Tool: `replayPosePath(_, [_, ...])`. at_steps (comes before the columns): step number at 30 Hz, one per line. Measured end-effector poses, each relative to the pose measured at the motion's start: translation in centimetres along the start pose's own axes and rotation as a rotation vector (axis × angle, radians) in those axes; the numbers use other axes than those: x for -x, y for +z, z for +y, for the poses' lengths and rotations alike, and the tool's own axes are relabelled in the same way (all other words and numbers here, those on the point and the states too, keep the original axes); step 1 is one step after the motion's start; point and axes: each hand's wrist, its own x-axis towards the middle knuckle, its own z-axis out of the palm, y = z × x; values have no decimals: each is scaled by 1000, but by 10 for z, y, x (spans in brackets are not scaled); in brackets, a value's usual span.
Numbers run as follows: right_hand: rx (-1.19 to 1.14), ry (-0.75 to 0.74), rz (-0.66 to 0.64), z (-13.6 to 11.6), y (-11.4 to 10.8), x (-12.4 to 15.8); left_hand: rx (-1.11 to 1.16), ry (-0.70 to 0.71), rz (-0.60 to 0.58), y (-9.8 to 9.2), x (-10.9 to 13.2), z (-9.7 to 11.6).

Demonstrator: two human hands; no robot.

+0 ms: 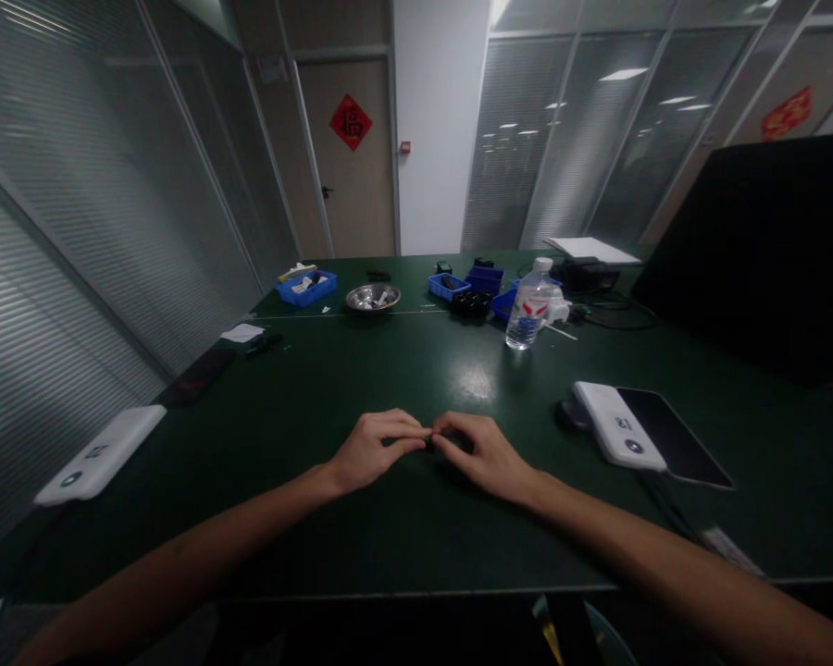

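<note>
Over the dark green table (389,536), my left hand (375,450) and my right hand (482,451) meet at the fingertips. Thumb and fingers of each hand are pinched together around a small dark piece (429,444) between them. Most of that piece is hidden by the fingers, and its kind is too small to make out. Both forearms come in from the near edge, with the wrists low above the tabletop.
To the right lie a white power bank (615,421), a dark tablet (677,435) and a black mouse (570,415). Another white power bank (104,453) is at left. Farther back stand a water bottle (528,310), a metal bowl (373,306) and blue trays (307,289). A black monitor (770,250) rises at right.
</note>
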Motion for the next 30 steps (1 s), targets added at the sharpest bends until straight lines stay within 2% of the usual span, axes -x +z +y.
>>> replayPosePath(8, [46,-23,-12,-1,0,0,-32,23,-36,2,0,-1])
replayPosePath(16, [31,22,-17,5,1,-2,-31,-37,-58,2,0,-7])
replayPosePath(20, [40,49,11,5,-1,-3,-55,-106,-126,0,0,-6])
replayPosePath(23, [82,67,27,7,-4,-5,-115,-130,-171,0,-1,-6])
replayPosePath(30, [320,84,-42,9,-7,-4,-309,-57,-264,0,-1,0])
